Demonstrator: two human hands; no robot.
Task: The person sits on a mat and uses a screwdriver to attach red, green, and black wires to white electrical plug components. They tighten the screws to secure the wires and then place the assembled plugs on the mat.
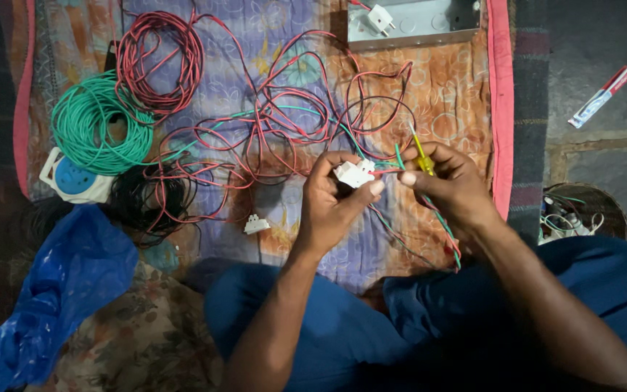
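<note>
Both knees, in blue trousers [313, 319], sit nearest me, crossed on a patterned cloth [444, 94] spread over the floor. Just above them my left hand [332, 199] is closed around a small white switch part [355, 174], pinched between thumb and fingers. My right hand [451, 185] is closed too, gripping a yellow-handled screwdriver [422, 158] whose tip points away from me, with red and green wires [444, 225] trailing under that palm toward my knee. The two hands nearly meet at the white part. Left of my lap lies a crumpled blue plastic bag [59, 290], and another small white piece [256, 224] rests on the cloth. Beyond, loose red wire [284, 116] tangles across the cloth, beside a green coil [92, 123] and a red coil [160, 62]. Farthest off sits a grey metal box [429, 22].
</note>
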